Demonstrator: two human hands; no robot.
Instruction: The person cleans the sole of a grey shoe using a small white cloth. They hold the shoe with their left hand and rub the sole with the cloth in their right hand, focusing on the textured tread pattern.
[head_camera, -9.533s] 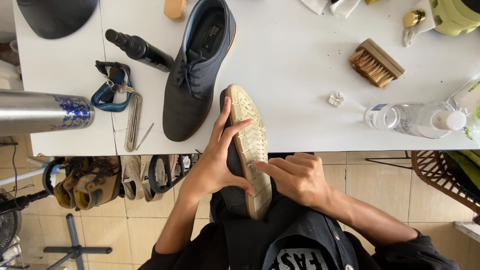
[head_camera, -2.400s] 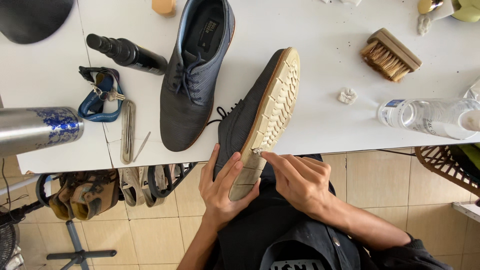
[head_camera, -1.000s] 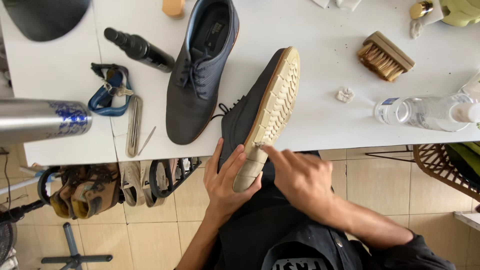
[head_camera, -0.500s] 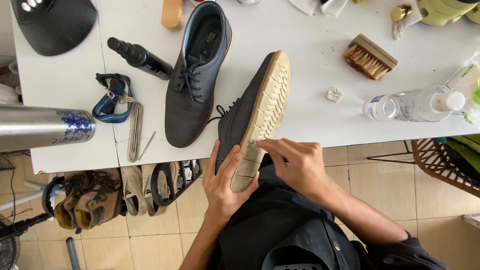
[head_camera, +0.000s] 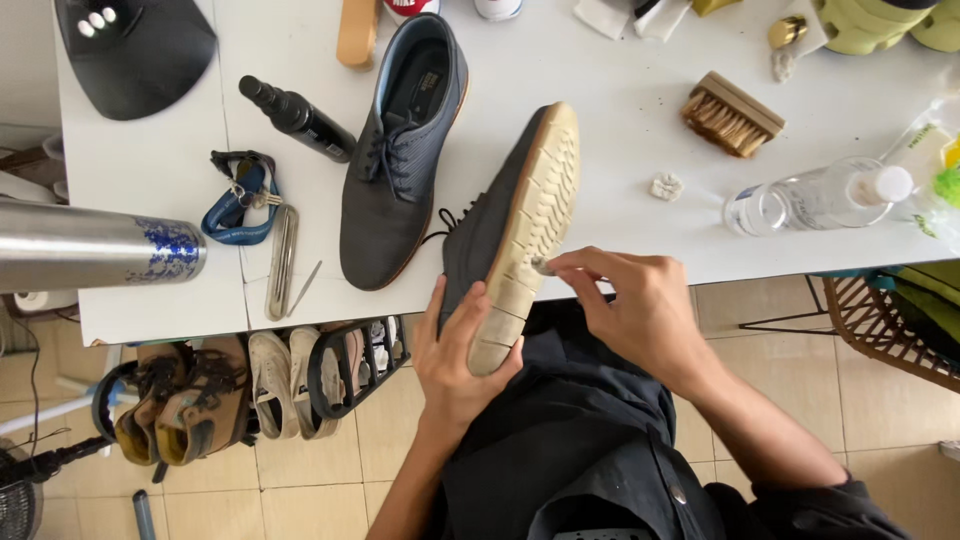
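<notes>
A dark grey lace-up shoe (head_camera: 505, 215) lies on its side across the white table's front edge, its cream ridged sole (head_camera: 535, 210) turned up. My left hand (head_camera: 455, 355) cups the heel end from below. My right hand (head_camera: 630, 305) pinches a small grey bit (head_camera: 543, 266) against the sole near its middle. The matching shoe (head_camera: 400, 150) stands upright just to the left on the table (head_camera: 620, 130).
On the table lie a wooden brush (head_camera: 732, 112), a small pale lump (head_camera: 666, 187), a clear plastic bottle (head_camera: 815, 195), a black spray bottle (head_camera: 297, 118), a blue lanyard with keys (head_camera: 238, 190), metal tweezers (head_camera: 281, 260) and a steel flask (head_camera: 95, 245). A shoe rack (head_camera: 250, 385) stands below.
The view has shifted slightly. My right hand has slid a little along the sole while my left keeps hold of the heel end; earlier the shoe was raised sole-up nearer my body.
</notes>
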